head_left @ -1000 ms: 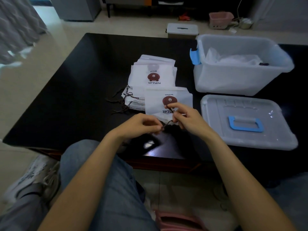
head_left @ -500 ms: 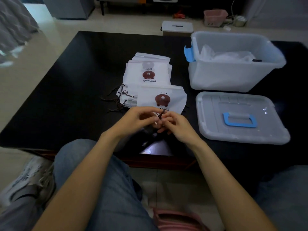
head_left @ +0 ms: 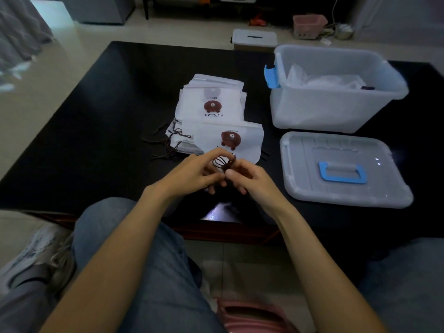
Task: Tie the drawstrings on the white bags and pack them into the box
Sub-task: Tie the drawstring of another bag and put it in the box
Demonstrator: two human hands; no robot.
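Observation:
A white bag with a brown bear print lies on the black table, just beyond my hands. Its dark brown drawstring loops up between my fingers. My left hand and my right hand meet over the near edge of the bag, both pinching the drawstring. Behind it lies a stack of white bags with loose drawstring ends trailing off its left side. The clear plastic box stands open at the back right with white bags inside.
The box's lid with a blue handle lies flat on the table at the right, close to my right hand. A blue latch sticks out from the box's left end. My knees sit below the table's near edge. A small lidded bin stands on the floor beyond.
My hands have come together from apart. The drawstring now stands up in a loop between my fingers. The bag has barely shifted.

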